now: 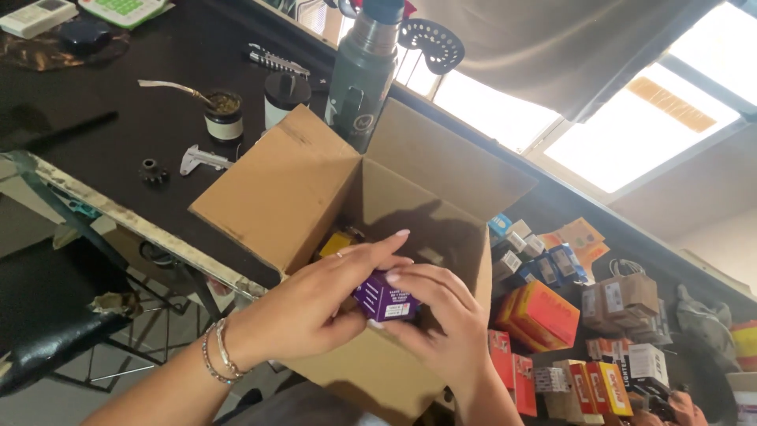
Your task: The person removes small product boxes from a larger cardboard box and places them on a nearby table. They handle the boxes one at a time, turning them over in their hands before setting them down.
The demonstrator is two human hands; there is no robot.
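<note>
Both of my hands grip a small purple box (pixel 384 298) just above the opening of a brown cardboard carton (pixel 284 185). My left hand (pixel 315 304), with thin bracelets on the wrist, wraps the box from the left, fingers laid over its top. From the right, my right hand (pixel 438 315) pinches the same box with its fingertips. Inside the carton a yellow box (pixel 335 243) shows; the rest of the inside lies in shadow.
The carton leans against a dark table (pixel 118 118) carrying a grey-green flask (pixel 361 75), a dark cup with a metal straw (pixel 223 114), a caliper (pixel 201 158) and a calculator (pixel 126 9). Many small orange, red, blue and white boxes (pixel 552 315) lie piled at the right. A black chair (pixel 47 315) stands at the left.
</note>
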